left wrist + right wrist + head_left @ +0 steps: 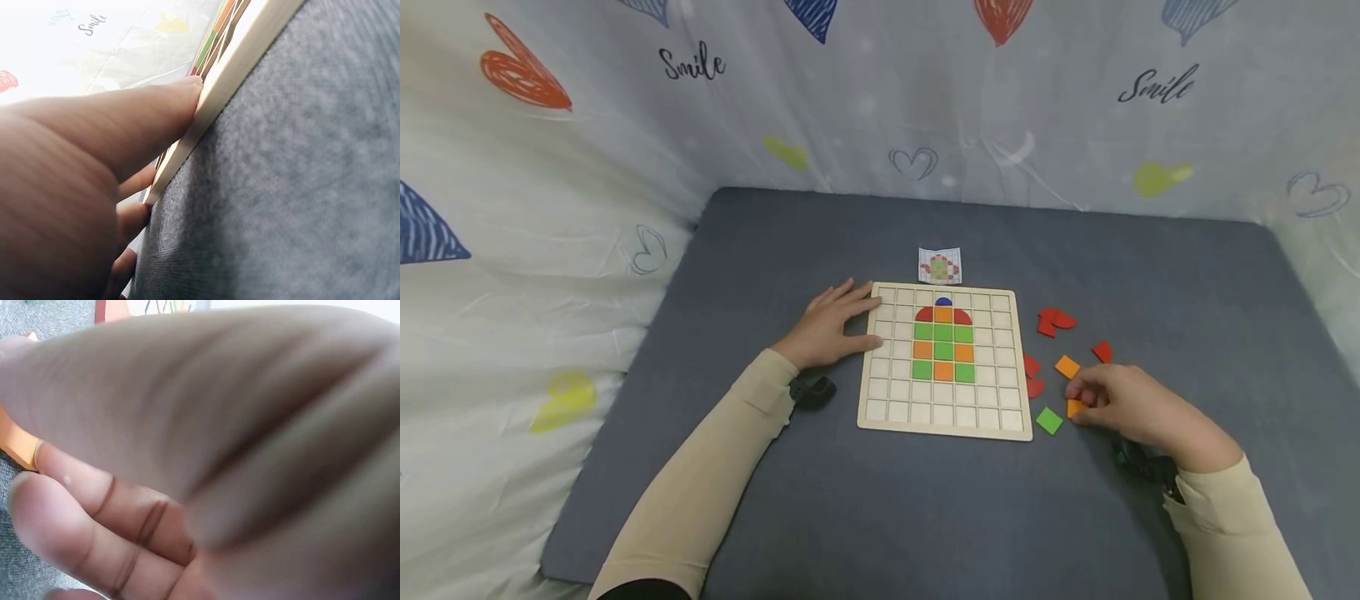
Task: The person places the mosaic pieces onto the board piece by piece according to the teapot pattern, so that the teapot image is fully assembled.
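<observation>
A pale wooden grid board lies on the dark grey table, with green, orange, red and blue tiles set in its cells. My left hand rests at the board's left edge, fingers spread and fairly straight; its thumb touches the rim in the left wrist view. To the right of the board, my right hand pinches an orange square tile between thumb and fingers, low over the table. In the right wrist view that orange tile shows only partly behind the thumb.
Near the right hand lie a green square tile, another orange tile and several red pieces. A small picture card with a coloured grid pattern lies beyond the board. A printed curtain hangs behind the table.
</observation>
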The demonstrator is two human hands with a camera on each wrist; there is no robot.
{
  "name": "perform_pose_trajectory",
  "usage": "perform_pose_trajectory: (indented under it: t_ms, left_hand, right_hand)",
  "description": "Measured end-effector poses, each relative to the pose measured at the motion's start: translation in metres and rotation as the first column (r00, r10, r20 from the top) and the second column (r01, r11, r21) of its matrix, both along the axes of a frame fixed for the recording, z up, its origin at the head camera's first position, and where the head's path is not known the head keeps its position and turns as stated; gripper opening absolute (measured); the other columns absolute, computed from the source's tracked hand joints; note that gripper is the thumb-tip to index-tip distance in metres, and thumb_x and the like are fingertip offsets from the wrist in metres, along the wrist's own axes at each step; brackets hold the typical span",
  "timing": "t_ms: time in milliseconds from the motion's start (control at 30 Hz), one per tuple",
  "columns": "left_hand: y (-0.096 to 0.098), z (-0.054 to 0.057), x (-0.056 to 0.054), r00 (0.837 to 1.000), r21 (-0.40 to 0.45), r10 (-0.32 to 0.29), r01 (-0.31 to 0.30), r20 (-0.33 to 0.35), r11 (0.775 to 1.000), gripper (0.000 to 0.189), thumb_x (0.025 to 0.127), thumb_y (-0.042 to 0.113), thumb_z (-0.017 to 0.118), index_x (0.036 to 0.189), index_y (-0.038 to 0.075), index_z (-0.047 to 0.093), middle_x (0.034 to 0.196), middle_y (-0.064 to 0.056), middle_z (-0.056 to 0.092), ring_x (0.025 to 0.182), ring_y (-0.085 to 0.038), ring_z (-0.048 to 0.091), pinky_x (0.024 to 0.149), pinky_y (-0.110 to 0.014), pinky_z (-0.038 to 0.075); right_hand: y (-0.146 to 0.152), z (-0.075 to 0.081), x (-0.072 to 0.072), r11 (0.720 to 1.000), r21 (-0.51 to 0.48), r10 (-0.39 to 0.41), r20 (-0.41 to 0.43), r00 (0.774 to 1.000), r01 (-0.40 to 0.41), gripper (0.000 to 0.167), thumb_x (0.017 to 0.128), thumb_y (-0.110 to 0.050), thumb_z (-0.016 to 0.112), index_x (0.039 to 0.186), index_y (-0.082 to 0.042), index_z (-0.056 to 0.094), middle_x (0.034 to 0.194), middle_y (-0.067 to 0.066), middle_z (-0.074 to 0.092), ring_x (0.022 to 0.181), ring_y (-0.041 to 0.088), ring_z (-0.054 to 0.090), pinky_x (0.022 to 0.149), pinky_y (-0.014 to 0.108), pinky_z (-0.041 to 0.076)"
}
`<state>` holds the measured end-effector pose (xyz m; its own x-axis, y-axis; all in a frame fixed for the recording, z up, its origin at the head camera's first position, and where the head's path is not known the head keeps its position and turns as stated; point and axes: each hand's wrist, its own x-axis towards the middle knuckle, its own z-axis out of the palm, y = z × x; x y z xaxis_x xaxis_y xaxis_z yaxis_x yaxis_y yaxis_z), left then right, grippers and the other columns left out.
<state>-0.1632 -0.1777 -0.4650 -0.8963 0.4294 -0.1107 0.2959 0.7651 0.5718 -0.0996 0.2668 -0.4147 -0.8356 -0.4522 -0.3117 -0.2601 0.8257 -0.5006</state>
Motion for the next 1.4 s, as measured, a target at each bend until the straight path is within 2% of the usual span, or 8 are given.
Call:
perform_pose_trajectory:
  t_ms: [300,433,633,733,867,1000,1267,1400]
  left_hand:
    - [0.001,0.000,0.001,1.000,0.000,0.001,-0.001,0.001,1.000,0.077,0.099,0.050,0.071,0.163,0.019,0.043,0.175,-0.002,0.023,0.164,-0.027,0.006,0.133,-0.053,0.000]
    - [0.001,0.001,0.001,1.000,0.004,0.003,-0.003,-0.001,1.000,0.077,0.099,0.050,0.072,0.163,0.019,0.043,0.175,-0.002,0.023,0.164,-0.027,0.006,0.132,-0.054,0.000]
    - [0.000,-0.001,0.002,1.000,-0.001,0.008,-0.008,-0.001,1.000,0.078,0.098,0.051,0.072,0.163,0.020,0.043,0.175,-0.001,0.023,0.164,-0.026,0.006,0.133,-0.053,0.000]
    - [0.001,-0.001,0.002,1.000,-0.004,0.007,-0.007,0.002,1.000,0.078,0.098,0.051,0.073,0.163,0.019,0.043,0.175,-0.001,0.023,0.164,-0.026,0.006,0.133,-0.053,0.000]
    - [0.001,-0.001,0.001,1.000,-0.005,0.013,-0.013,0.004,1.000,0.078,0.098,0.051,0.073,0.163,0.020,0.043,0.175,0.000,0.023,0.164,-0.026,0.006,0.133,-0.053,0.001]
    - [0.003,0.000,0.000,1.000,-0.011,0.015,-0.015,0.006,1.000,0.078,0.098,0.051,0.072,0.163,0.020,0.043,0.175,-0.001,0.023,0.164,-0.026,0.006,0.133,-0.053,0.001]
    - [0.004,0.002,0.001,1.000,-0.011,0.013,-0.013,0.007,1.000,0.078,0.098,0.051,0.072,0.163,0.019,0.043,0.175,-0.001,0.023,0.164,-0.026,0.007,0.133,-0.053,0.002]
    - [0.002,0.003,0.002,1.000,-0.011,0.008,-0.008,0.001,1.000,0.077,0.099,0.050,0.072,0.163,0.018,0.043,0.175,-0.001,0.024,0.164,-0.027,0.007,0.133,-0.054,0.002]
  right_hand:
    - [-0.007,-0.001,0.001,1.000,-0.003,0.003,-0.038,0.999,-0.003,0.024,0.080,-0.014,0.092,0.089,-0.014,0.069,0.076,-0.006,0.057,0.069,0.011,0.050,0.059,0.026,0.043]
    - [-0.009,-0.001,0.001,1.000,-0.012,-0.002,-0.077,0.997,0.001,0.025,0.082,-0.012,0.090,0.087,-0.015,0.066,0.074,-0.007,0.057,0.065,0.009,0.050,0.056,0.026,0.043]
    - [-0.017,0.006,0.002,1.000,-0.008,-0.003,-0.145,0.989,0.002,0.012,0.088,-0.011,0.085,0.095,-0.013,0.075,0.076,-0.009,0.064,0.066,0.007,0.055,0.058,0.026,0.049]
    - [-0.023,0.012,0.003,0.999,-0.027,0.013,-0.169,0.986,-0.018,0.008,0.090,-0.012,0.084,0.092,-0.015,0.077,0.075,-0.011,0.066,0.065,0.005,0.056,0.057,0.025,0.050]
    - [-0.034,0.020,0.004,0.998,-0.055,0.018,-0.179,0.984,-0.029,0.010,0.091,-0.017,0.083,0.086,-0.021,0.077,0.070,-0.013,0.067,0.059,0.003,0.055,0.054,0.024,0.048]
    - [-0.044,0.025,0.003,0.997,-0.061,0.031,-0.182,0.983,-0.043,0.014,0.092,-0.016,0.082,0.082,-0.021,0.074,0.072,-0.013,0.070,0.058,0.003,0.054,0.052,0.024,0.046]
    - [-0.067,0.024,-0.002,0.991,-0.091,0.079,-0.236,0.968,-0.103,0.018,0.092,-0.012,0.080,0.079,-0.018,0.071,0.071,-0.012,0.067,0.057,0.001,0.054,0.052,0.023,0.047]
    - [-0.078,0.023,-0.005,0.987,-0.088,0.106,-0.254,0.961,-0.132,0.022,0.092,-0.011,0.079,0.076,-0.020,0.068,0.066,-0.013,0.060,0.053,0.003,0.048,0.049,0.023,0.043]
